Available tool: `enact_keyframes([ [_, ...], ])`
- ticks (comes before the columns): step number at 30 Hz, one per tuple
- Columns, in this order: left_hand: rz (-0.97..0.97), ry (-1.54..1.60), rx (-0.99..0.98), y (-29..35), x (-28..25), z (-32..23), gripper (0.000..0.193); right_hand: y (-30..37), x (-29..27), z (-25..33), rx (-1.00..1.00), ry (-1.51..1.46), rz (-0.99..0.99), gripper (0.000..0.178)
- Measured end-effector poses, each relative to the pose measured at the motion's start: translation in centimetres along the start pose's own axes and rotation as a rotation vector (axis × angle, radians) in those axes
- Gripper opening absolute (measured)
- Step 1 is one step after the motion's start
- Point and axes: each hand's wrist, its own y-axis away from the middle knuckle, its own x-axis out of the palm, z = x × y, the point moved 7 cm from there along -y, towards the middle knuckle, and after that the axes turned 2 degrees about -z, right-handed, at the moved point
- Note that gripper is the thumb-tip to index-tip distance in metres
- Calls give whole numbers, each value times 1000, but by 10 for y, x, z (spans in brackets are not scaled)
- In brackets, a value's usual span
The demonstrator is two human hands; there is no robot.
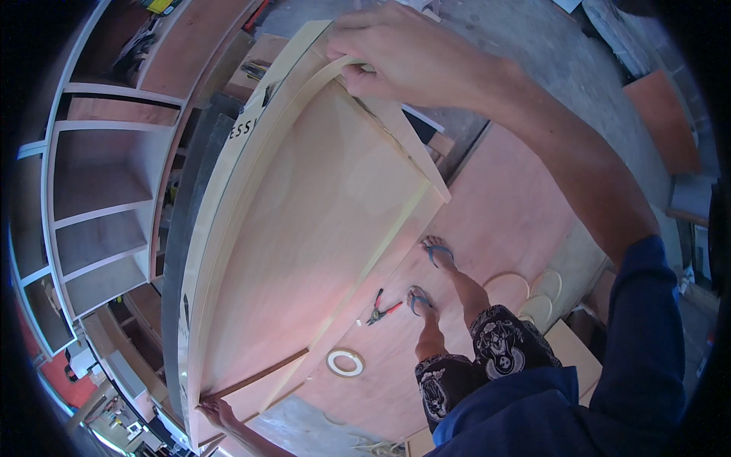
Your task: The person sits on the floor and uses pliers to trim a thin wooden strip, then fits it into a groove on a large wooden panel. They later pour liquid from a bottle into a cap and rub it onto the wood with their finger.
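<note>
A large pale wooden panel [304,236] is tilted up in front of me, with a light frame around its edges. Along its left edge runs a long, narrow pale strip [236,206], bowed by the fisheye view. At the far end, my right hand [381,57] is closed on the strip, thumb and fingers curled around it. Down at the near left corner, my left hand [218,415] has its fingertips pressed to the strip's other end; its grip is partly hidden.
Red-handled pliers [381,308] and a white tape roll [345,362] lie on reddish board [487,206] by my sandalled feet. A white-edged shelf unit [106,183] stands left. Pale round pieces [541,297] lie to the right, with a brown board [662,122] farther off.
</note>
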Motion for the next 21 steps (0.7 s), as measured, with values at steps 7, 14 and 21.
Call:
enact_keyframes([
  [7,-454,-1362,1126,195,183,83,41,32,-41,18,0,-22,124,21],
  [14,1358,-1727,1086,442,467,436,63,72,-121,67,-17,-214,303,21],
  [21,1489,-1478,584,515,507,502,17,91,-200,98,-107,-276,243,22],
])
